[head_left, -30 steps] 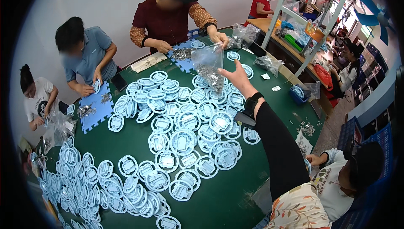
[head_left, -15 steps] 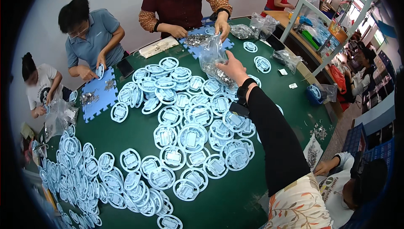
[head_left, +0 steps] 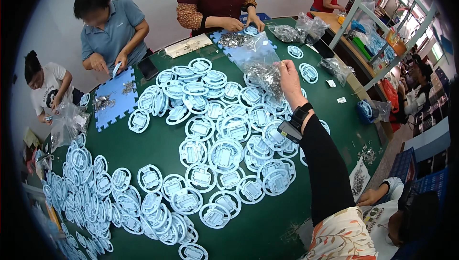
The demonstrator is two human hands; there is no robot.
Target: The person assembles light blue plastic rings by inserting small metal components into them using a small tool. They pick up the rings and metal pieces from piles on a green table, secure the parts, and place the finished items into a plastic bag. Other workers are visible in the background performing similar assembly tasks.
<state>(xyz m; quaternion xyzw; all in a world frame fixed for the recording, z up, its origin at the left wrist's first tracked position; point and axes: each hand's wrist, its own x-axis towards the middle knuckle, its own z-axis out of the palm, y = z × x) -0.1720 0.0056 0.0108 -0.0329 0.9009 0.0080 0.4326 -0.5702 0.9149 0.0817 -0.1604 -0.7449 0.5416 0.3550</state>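
My right hand (head_left: 290, 81) reaches across the table in a black sleeve with a dark wrist device. Its fingers are closed on the side of a clear plastic bag (head_left: 264, 74) of small silvery metal pieces. The bag lies tilted over the far end of a wide pile of light-blue round plastic parts (head_left: 225, 155), its mouth by a blue foam mat (head_left: 235, 55). On that mat rests a heap of loose metal pieces (head_left: 232, 39). My left hand is out of view.
Across the green table (head_left: 158, 152), one co-worker sits behind that mat, another at a second blue mat (head_left: 114, 101), a third at far left. A person's hand is at lower right near metal pieces on white paper (head_left: 358, 176). More bags (head_left: 286, 33) lie at the back.
My right hand has shifted right and now grips the bag's side, fingers closed. The bag leans over more. The co-worker opposite has drawn a hand away from the bag's top to a blue part.
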